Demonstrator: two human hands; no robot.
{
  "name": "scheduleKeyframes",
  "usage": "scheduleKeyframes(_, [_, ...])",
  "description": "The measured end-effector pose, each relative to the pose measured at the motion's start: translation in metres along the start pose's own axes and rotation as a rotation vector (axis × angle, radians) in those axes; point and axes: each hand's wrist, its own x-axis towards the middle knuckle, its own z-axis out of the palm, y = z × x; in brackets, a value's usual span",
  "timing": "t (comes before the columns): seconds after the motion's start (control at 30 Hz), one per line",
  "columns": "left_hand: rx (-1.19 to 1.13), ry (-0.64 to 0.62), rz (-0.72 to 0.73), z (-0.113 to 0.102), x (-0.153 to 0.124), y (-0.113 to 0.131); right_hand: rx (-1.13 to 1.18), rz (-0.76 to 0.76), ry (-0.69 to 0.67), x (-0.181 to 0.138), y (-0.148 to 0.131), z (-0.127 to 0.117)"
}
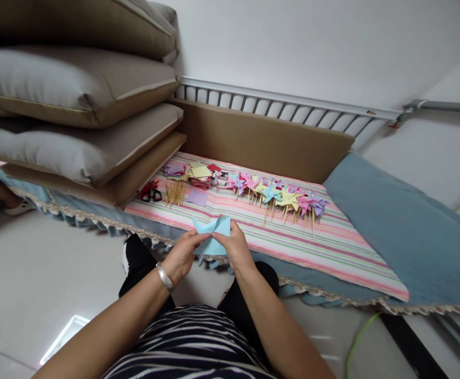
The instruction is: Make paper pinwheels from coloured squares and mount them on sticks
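Note:
Both of my hands hold a light blue paper square (213,231) with cut, folded corners, just in front of the bed edge. My left hand (182,254), with a silver bracelet on the wrist, pinches its left side. My right hand (235,247) pinches its right side with fingers closed on the paper. Behind it on the striped cloth (325,247) lies a row of finished paper pinwheels (281,199) on wooden sticks. A bundle of wooden sticks (175,193), red-handled scissors (150,192), a purple paper square (197,197) and a pile of coloured paper (192,171) lie at the left.
Stacked grey-brown cushions (76,105) fill the left of the bed. A brown board (261,139) stands along the back below a white rail. A blue blanket (403,226) covers the right. My knees in black are below, on a pale tiled floor.

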Motion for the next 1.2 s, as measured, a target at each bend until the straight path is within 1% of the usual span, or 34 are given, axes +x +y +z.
scheduleKeyframes(0.1, [-0.002, 0.040, 0.021, 0.000, 0.004, 0.000, -0.012, 0.000, 0.011, -0.001, 0.003, 0.003])
scheduleKeyframes(0.23, [0.034, 0.099, 0.056, -0.001, 0.003, 0.001, -0.006, -0.029, 0.016, -0.002, 0.007, 0.007])
scheduleKeyframes(0.33, [0.062, 0.138, 0.050, -0.004, 0.002, 0.008, 0.026, -0.023, -0.034, -0.004, 0.009, 0.006])
scheduleKeyframes(0.4, [0.081, 0.167, 0.039, -0.009, 0.003, 0.016, -0.009, -0.060, -0.069, -0.007, 0.011, 0.000])
scheduleKeyframes(0.47, [0.102, 0.204, 0.035, -0.014, 0.004, 0.023, -0.140, -0.194, -0.052, -0.013, 0.014, -0.009])
scheduleKeyframes(0.57, [0.129, 0.225, 0.018, -0.019, 0.007, 0.031, -0.461, -0.545, -0.002, -0.027, 0.019, -0.023])
scheduleKeyframes(0.63, [0.142, 0.218, 0.009, -0.020, 0.009, 0.032, -0.658, -0.745, -0.023, -0.036, 0.022, -0.028])
scheduleKeyframes(0.7, [0.157, 0.221, 0.009, -0.018, 0.010, 0.031, -0.796, -0.849, -0.061, -0.042, 0.024, -0.027])
scheduleKeyframes(0.77, [0.174, 0.215, 0.012, -0.016, 0.011, 0.029, -0.882, -0.887, -0.067, -0.044, 0.026, -0.022])
scheduleKeyframes(0.93, [0.209, 0.210, 0.026, -0.015, 0.014, 0.024, -0.957, -0.917, 0.018, -0.037, 0.026, -0.012])
scheduleKeyframes(1.2, [0.219, 0.203, 0.035, -0.015, 0.016, 0.025, -0.986, -0.895, 0.047, -0.037, 0.026, -0.016])
